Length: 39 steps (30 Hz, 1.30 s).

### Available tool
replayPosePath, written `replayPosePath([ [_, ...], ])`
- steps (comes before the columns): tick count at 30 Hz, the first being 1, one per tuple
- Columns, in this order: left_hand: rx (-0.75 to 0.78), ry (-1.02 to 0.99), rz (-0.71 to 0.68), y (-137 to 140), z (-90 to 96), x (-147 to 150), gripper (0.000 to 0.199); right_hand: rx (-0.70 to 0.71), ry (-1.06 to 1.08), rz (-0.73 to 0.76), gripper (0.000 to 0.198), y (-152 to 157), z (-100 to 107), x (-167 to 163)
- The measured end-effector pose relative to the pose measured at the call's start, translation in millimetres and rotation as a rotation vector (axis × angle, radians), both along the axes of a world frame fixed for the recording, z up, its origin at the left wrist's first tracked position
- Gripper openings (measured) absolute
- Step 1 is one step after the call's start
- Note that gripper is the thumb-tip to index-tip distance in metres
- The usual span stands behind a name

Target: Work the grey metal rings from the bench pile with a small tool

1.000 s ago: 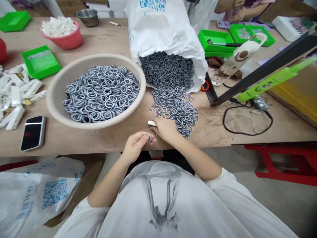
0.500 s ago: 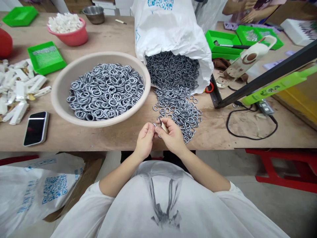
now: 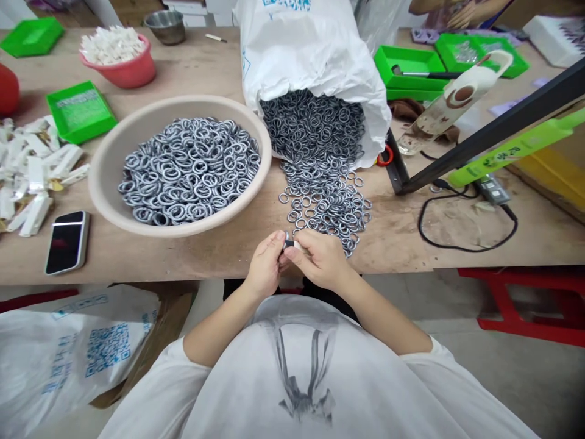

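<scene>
My left hand pinches a grey ring, mostly covered by the fingers, just above the table's front edge. Closed around the pale handle of a small knife is my right hand. The knife's dark blade points left and meets the ring or lies right against it; I cannot tell which. Beyond my hands, loose grey rings spill from a white sack lying open on its side. To the left, a wide beige basin holds a heap of similar rings.
A phone and white plastic pieces lie at left, near a green tray and a pink bowl. On the right are a slanted black bar, a cable and a bottle. Another person's hands show at the far right.
The knife in my right hand has turned from blade up to blade pointing left, at the ring. My left hand keeps its pinch. The view has shifted slightly.
</scene>
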State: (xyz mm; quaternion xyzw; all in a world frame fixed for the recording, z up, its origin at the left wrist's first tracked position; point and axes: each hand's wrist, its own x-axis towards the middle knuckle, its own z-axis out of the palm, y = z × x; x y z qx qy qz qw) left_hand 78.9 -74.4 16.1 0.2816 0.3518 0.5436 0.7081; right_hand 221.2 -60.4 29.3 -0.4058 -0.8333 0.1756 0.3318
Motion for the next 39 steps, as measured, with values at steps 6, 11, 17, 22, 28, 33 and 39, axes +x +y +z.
replayPosePath([
  [6, -0.017, -0.006, -0.021, -2.4, 0.7, 1.8, 0.057, 0.025, -0.05, 0.021, 0.045, 1.0, 2.3, 2.9],
  [11, -0.04, -0.01, -0.027, -2.4, -1.7, 1.9, 0.058, -0.002, -0.067, 0.039, 0.046, -2.5, 5.4, 1.3],
  [17, 0.076, 0.021, -0.183, -10.0, -4.0, -0.8, 0.052, -0.247, 0.007, -0.095, 0.052, 20.8, -8.1, 11.8],
  [22, 0.099, 0.069, -0.168, -7.3, -7.8, -12.9, 0.049, -0.229, -0.268, -0.35, 0.038, 54.6, -16.3, 14.5],
  [28, 0.003, 0.138, -0.061, 3.4, -18.4, -32.7, 0.041, -0.177, -0.64, -0.343, 0.03, 71.3, -14.6, -14.4],
  [33, -0.144, 0.072, 0.003, 9.3, -18.3, -37.6, 0.033, -0.224, -0.241, -0.298, 0.021, 69.0, -12.7, -9.6],
  [39, -0.156, -0.023, -0.236, 14.5, -11.5, -20.3, 0.053, -0.577, 0.56, 0.082, 0.039, 38.7, -13.4, -5.0],
])
